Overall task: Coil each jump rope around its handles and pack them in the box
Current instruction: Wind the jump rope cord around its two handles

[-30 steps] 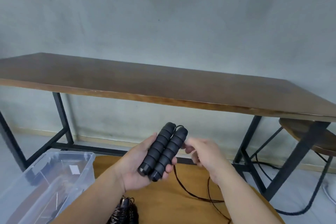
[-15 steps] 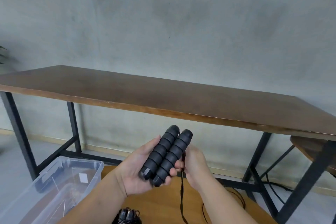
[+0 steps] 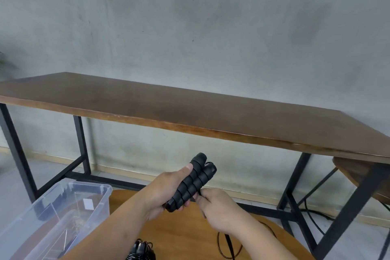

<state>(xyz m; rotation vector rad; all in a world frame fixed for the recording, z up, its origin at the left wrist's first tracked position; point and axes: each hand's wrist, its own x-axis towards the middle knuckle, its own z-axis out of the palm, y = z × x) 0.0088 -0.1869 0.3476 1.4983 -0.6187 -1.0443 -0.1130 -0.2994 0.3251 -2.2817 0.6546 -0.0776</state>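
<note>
My left hand grips two black ribbed jump-rope handles held side by side, tilted up to the right, thumb along their upper side. Just below and right of the handles, my right hand pinches the thin black rope close to them. The slack rope hangs down and loops over the round wooden table. A clear plastic box stands at the lower left. A coiled black jump rope lies on the round table at the bottom edge, partly hidden by my left forearm.
A long dark wooden table on a black metal frame stands ahead against a grey wall. A wooden stool sits at the right under that table's end. Cables trail on the floor at the right.
The view has tilted upward. My left hand has turned so its back faces the camera, and my right hand has moved down below the handles with the rope.
</note>
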